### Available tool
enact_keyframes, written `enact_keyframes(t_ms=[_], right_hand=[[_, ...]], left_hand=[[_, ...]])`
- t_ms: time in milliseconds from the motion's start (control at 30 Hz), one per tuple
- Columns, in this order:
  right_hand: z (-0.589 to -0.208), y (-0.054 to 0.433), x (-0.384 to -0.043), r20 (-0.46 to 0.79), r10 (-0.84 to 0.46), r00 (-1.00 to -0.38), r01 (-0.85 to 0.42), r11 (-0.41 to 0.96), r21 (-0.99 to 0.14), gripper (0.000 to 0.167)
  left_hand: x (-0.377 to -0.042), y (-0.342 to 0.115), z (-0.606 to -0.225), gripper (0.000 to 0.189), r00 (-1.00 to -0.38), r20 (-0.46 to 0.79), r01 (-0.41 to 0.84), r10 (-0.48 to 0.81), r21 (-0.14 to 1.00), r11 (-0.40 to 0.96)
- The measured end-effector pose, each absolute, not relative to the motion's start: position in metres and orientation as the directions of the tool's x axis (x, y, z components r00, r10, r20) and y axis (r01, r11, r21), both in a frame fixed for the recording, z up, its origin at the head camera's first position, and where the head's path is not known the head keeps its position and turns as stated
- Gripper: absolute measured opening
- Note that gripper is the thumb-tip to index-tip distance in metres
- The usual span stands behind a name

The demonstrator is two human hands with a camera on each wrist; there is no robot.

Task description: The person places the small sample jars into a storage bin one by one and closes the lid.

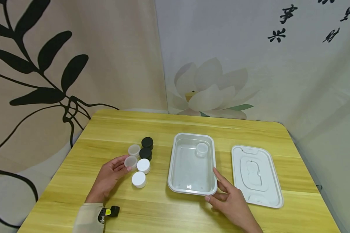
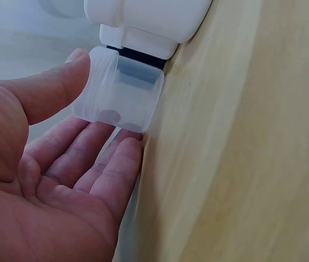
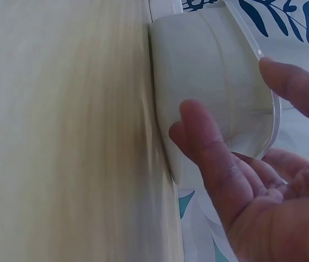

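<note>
My left hand (image 1: 111, 175) holds a small clear plastic jar (image 1: 131, 162) between thumb and fingers. In the left wrist view the thumb lies at the ribbed top of this jar (image 2: 124, 90), with fingers along its opposite side. A second clear jar (image 1: 134, 150) stands just behind it. Beside them are two black-lidded jars (image 1: 145, 153) and two white-lidded jars (image 1: 143, 165). My right hand (image 1: 231, 202) touches the near right corner of a white rectangular tub (image 1: 171, 168), fingers extended along its rim. Inside the tub, toward the back right, is one clear jar (image 1: 202, 149).
A white lid (image 1: 252, 191) lies flat on the wooden table (image 1: 128, 207), right of the tub. Patterned curtains (image 1: 125, 58) hang behind the table. A dark strap end with a yellow mark (image 1: 109, 212) sticks out at the left wrist.
</note>
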State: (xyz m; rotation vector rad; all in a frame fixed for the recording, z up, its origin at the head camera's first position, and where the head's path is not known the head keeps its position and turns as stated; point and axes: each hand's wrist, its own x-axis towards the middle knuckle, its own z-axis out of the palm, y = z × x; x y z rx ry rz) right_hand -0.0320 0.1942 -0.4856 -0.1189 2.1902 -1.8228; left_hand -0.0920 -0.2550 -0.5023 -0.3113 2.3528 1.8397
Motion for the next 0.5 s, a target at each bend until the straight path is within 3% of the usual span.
enact_keyframes(t_ms=[500], right_hand=[[-0.483,0.194,-0.032,-0.177,-0.246,-0.953,0.13,0.195,-0.972,0.095]], left_hand=[[-0.085,-0.266,-0.479,0.065,-0.977,-0.178,-0.203,-0.114,0.943,0.265]])
